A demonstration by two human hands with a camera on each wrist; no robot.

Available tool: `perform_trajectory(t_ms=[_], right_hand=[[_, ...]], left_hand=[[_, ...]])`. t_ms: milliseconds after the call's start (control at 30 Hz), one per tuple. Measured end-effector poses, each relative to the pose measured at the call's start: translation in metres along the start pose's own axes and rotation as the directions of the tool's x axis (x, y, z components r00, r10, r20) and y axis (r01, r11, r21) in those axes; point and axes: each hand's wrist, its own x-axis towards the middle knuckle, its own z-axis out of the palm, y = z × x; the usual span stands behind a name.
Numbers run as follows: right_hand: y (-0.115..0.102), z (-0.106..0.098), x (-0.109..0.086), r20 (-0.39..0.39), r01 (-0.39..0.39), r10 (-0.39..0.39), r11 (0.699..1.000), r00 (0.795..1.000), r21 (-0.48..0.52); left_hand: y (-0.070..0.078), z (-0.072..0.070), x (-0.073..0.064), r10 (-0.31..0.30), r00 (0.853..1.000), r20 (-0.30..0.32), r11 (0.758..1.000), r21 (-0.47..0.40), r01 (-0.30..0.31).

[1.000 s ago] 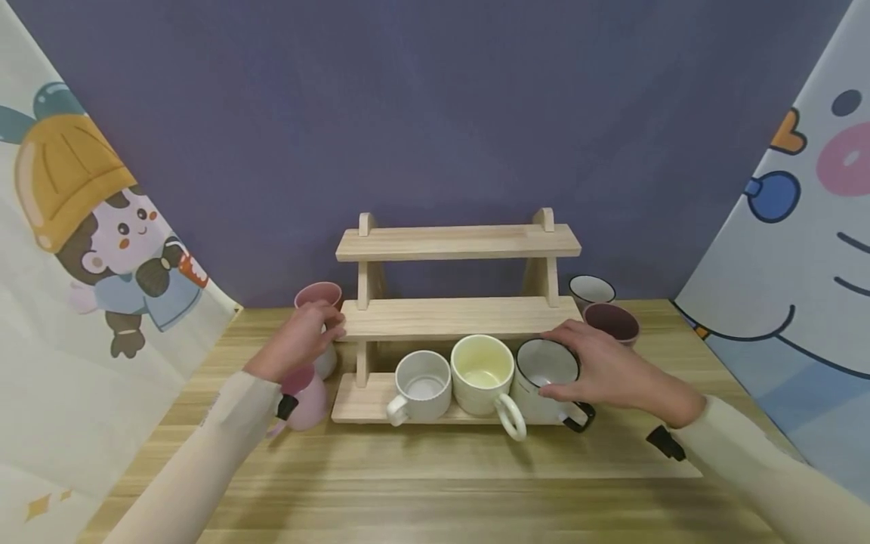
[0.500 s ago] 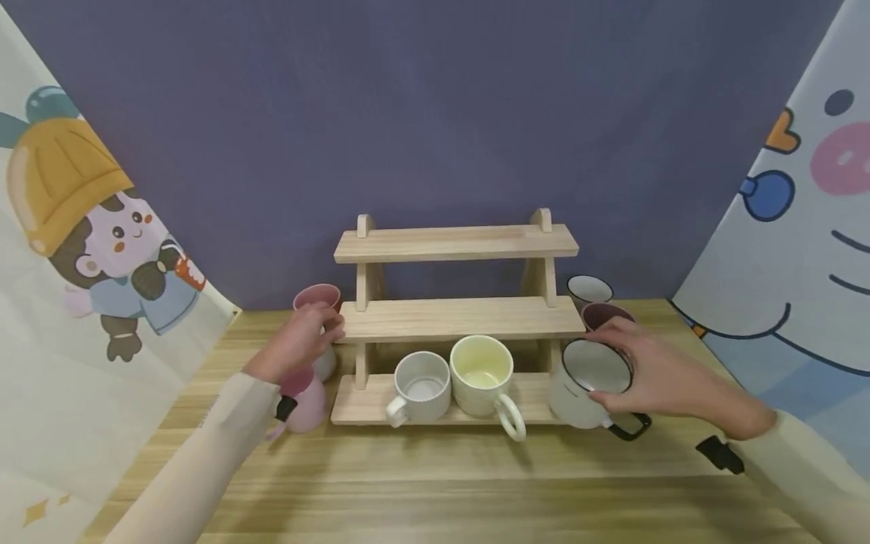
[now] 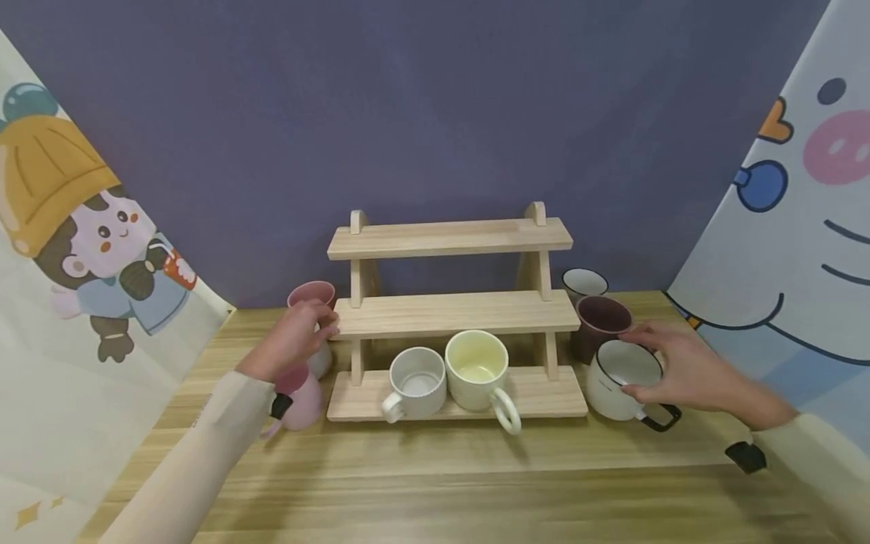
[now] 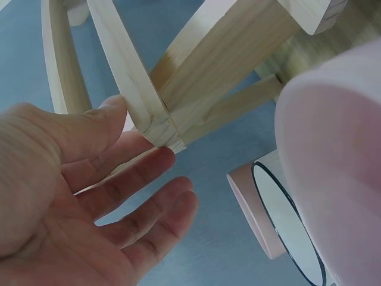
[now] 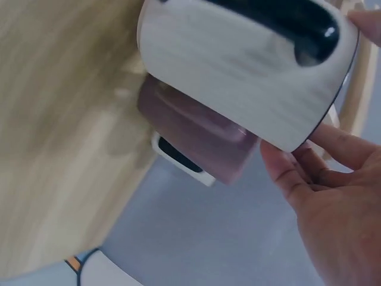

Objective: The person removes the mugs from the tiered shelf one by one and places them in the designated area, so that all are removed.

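Note:
A three-tier wooden shelf (image 3: 455, 313) stands in the middle. My left hand (image 3: 294, 339) pinches the left end of its middle board, thumb on one face and fingers on the other, as the left wrist view shows. With thumb and fingers at the rim, my right hand (image 3: 695, 370) holds a white mug (image 3: 615, 398) with a black rim and black handle (image 5: 274, 24). This mug is off the shelf, just right of its bottom board. A grey-white mug (image 3: 419, 384) and a pale yellow mug (image 3: 478, 374) stand on the bottom board, handles toward me.
Right of the shelf, behind the held mug, stand a dark mauve mug (image 3: 601, 326) and another white, dark-rimmed mug (image 3: 584, 282). To the left are pink mugs (image 3: 303, 404) and a white one (image 3: 319, 361), partly hidden by my left arm. A blue-grey backdrop (image 3: 435, 106) rises behind.
My right hand has carried the white black-rimmed mug rightward, off the shelf's bottom board to beside it. The left hand has kept its grip on the middle board. The view has shifted slightly.

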Motion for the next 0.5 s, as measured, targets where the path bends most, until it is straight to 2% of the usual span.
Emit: perform_trajectory(t_ms=[300,500], right_hand=[[0.007,0.015,0.001,0.041,-0.077,0.074,0.993,0.996,0.086],[0.013,0.018,-0.003,0.008,-0.086,0.086,0.992,0.996,0.092]], left_hand=[[-0.001,0.001,0.001,-0.003,1.000,0.003,1.000,-0.002,0.003],[-0.001,0.001,0.001,-0.003,1.000,0.004,1.000,-0.012,0.004]])
